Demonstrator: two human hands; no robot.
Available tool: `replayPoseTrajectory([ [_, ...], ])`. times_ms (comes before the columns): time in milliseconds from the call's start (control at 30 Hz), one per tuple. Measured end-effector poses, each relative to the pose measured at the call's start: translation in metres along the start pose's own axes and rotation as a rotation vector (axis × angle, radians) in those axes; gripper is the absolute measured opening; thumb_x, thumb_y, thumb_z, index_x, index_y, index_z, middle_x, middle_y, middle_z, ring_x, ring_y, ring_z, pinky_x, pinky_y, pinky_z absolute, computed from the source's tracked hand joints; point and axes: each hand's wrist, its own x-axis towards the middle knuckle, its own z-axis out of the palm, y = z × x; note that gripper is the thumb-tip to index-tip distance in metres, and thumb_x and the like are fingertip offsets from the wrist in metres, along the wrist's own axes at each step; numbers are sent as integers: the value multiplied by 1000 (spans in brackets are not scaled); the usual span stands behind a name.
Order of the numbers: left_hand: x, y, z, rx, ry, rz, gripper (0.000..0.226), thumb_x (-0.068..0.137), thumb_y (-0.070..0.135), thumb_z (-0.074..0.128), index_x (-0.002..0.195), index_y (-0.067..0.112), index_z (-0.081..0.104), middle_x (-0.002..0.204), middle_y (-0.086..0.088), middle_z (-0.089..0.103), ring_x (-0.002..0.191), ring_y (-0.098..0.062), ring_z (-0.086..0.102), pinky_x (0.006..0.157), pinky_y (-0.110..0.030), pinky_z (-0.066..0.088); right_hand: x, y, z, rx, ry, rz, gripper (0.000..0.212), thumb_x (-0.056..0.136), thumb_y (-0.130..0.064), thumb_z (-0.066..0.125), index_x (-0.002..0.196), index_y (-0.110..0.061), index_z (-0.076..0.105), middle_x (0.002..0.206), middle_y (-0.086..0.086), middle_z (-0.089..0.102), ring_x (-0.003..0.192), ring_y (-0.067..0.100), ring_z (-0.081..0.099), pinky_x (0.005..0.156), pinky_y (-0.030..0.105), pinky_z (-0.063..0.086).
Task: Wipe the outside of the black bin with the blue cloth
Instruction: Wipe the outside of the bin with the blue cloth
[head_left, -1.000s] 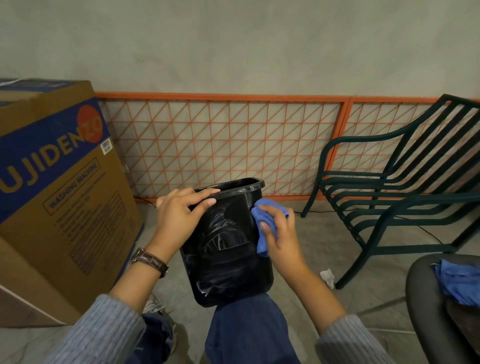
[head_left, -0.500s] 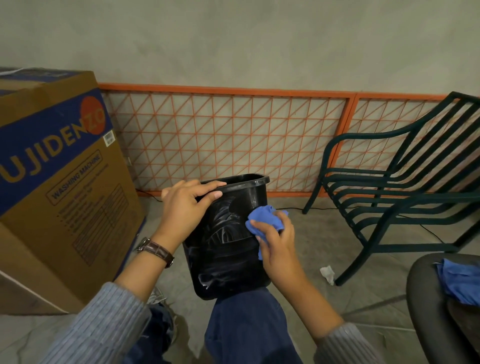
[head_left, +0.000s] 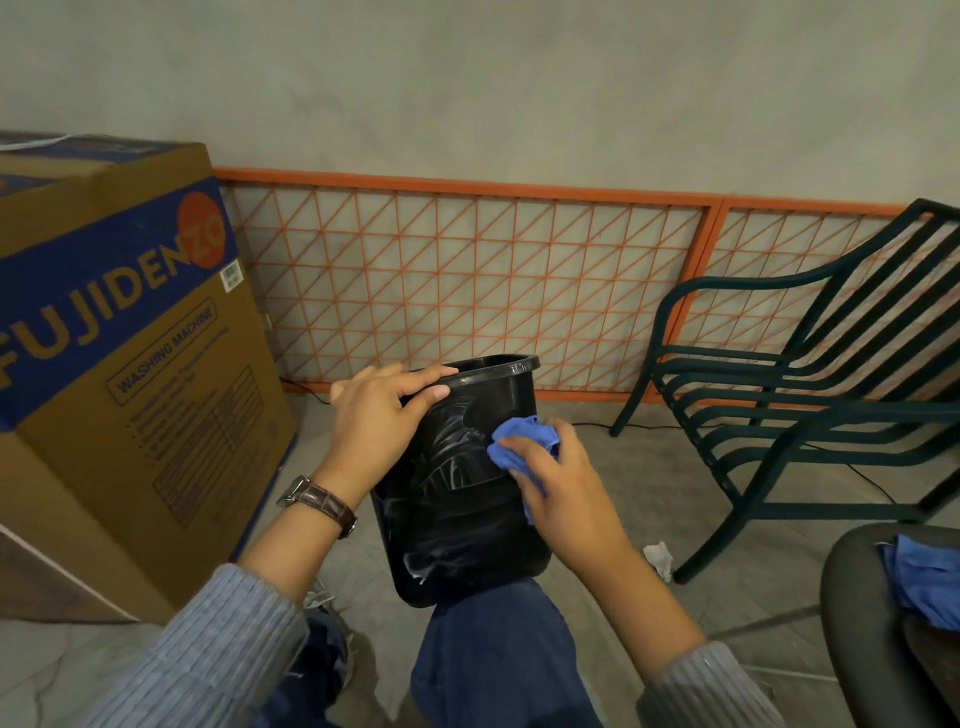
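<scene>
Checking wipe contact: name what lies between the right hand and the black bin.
Head view: the blue cloth lies between the right hand and the black bin, against its side.

Black, blue and orange against grey
The bin (head_left: 467, 519) is black with whitish smears, the cloth (head_left: 519, 439) plain blue. The box (head_left: 156, 415) is brown with a blue band, yellow lettering and an orange disc. The grille (head_left: 467, 291) is an orange lattice; the chair (head_left: 753, 280) dark green.

The bin (head_left: 457, 519) rests on the person's knee (head_left: 498, 639), cloth (head_left: 519, 441) against its three-o'clock side. The box (head_left: 130, 364) stands at nine o'clock, the chair (head_left: 769, 364) at three, the lattice panel (head_left: 467, 286) behind.
</scene>
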Motion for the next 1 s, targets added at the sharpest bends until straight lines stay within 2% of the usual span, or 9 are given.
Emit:
replayPoseTrajectory([
  [133,0,4,1,33,-3,-3,24,88,44,52,110,47,61,85,6,64,90,-11,46,77,-28,17,8,-15,9,9,103,184,33,90,-13,58,123,-19,57,118,10,44,99,26,52,80,31,48],
  [233,-2,6,0,36,1,1,24,88,44,52,110,48,61,81,8,61,89,-12,47,77,-28,17,-3,-21,18,-49,94,61,37,86,-8,63,120,-21,56,120,18,48,97,31,53,73,37,51],
  [333,-1,7,0,49,-7,16,24,88,44,52,111,48,60,75,10,56,86,-11,46,77,-29,18,-9,-11,6,-123,15,-57,30,87,-15,53,116,-22,57,117,17,50,91,29,54,64,34,50],
  [500,2,16,3,76,-29,27,25,89,42,51,113,46,59,75,9,55,84,-9,42,75,-30,19,14,-25,5,-100,161,171,34,83,-6,66,115,-15,63,110,18,52,88,33,55,62,42,54],
  [567,3,17,3,77,-38,37,26,89,42,51,113,47,59,78,6,58,85,-9,42,75,-30,19,13,-31,10,-143,140,117,38,80,-5,69,115,-18,64,116,21,52,93,34,56,62,40,53],
  [667,4,13,1,66,-54,28,26,89,43,51,114,46,59,78,6,57,85,-9,43,75,-31,19,-1,-23,7,-195,-9,-46,41,76,-5,70,112,-23,63,121,18,52,97,33,57,60,36,51],
  [800,4,10,1,69,-48,17,26,89,42,51,114,46,59,75,9,55,85,-11,45,75,-31,20,4,-16,2,-123,82,96,38,77,-2,70,109,-21,62,110,14,53,83,29,57,53,28,44],
  [867,4,12,2,61,-43,27,26,89,41,52,113,45,60,73,9,54,84,-11,45,75,-31,20,11,-25,8,-117,151,168,37,81,-4,68,113,-20,62,112,14,52,86,28,56,56,33,50],
  [1000,5,7,1,43,-46,26,25,88,42,53,112,47,59,75,7,56,85,-13,47,77,-32,23,-7,-27,16,-147,23,10,40,77,-5,70,113,-22,62,119,16,52,94,30,56,60,33,51],
])
